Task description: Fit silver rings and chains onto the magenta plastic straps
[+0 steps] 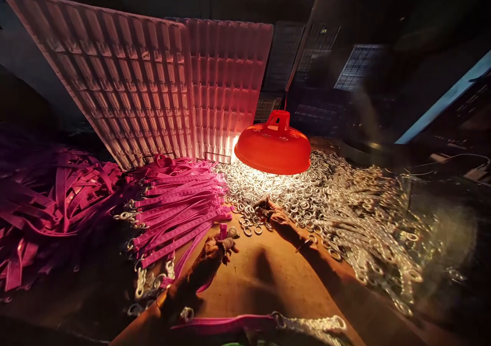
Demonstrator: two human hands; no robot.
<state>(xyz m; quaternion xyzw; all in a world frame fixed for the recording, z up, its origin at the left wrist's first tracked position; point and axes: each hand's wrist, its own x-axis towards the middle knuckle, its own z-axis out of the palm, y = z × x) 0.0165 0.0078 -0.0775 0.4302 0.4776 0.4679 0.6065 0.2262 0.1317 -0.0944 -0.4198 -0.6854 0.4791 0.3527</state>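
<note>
Pink straps (184, 198): laid in a layered pile on the desk (233, 282), left of centre, metal fittings at their outer ends.
Left hand (214, 249): fingers curled nearly closed; a single strap (223, 230) is gripped, its end upright above the fingers, a ring (232, 232) beside it.
Right hand (276, 214): fingers partly bent, tips at the near edge of the loose rings (284, 192); whether a ring is pinched cannot be told.
Lamp (272, 149): red shade hung low over the rings.
Metal chains (368, 228): spread to the right of the rings.
Step in hand: judged to be picking among rings while the strap is held.
Handling need: a fine fingertip pinch is judged necessary, as the rings lie overlapped.
</note>
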